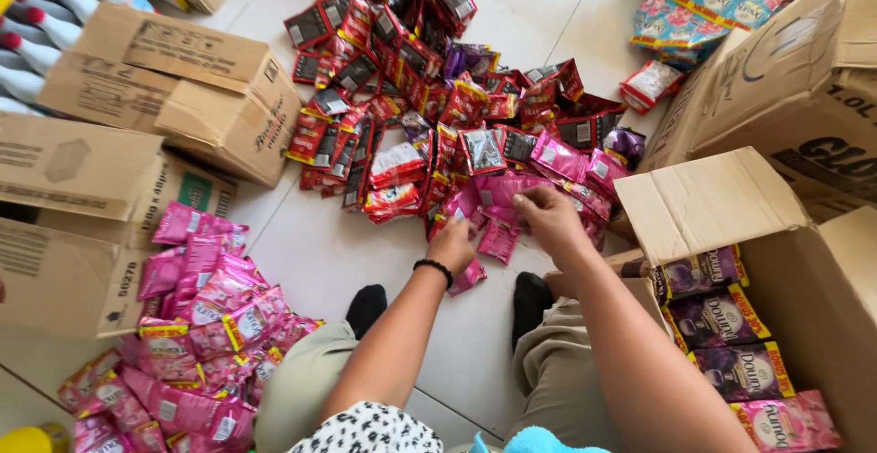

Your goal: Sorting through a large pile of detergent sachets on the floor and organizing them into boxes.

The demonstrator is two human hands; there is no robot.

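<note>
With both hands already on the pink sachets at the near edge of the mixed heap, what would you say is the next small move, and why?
Probably close the right hand on the pink foil sachets under its fingertips and lift them free, while the left hand steadies the loose ones beside it. Both hands rest on pink sachets at the edge of the red foil sachets, and a separate pile of pink sachets already lies on the white tiled floor to the left.

A strip of bare floor (320,252) runs between the pink sachet pile (196,325) on the left and the red sachet heap (402,97) ahead. Cardboard boxes (155,88) wall in the left side; an open box (804,261) of purple packs blocks the right. More tile shows beyond the heap.
</note>
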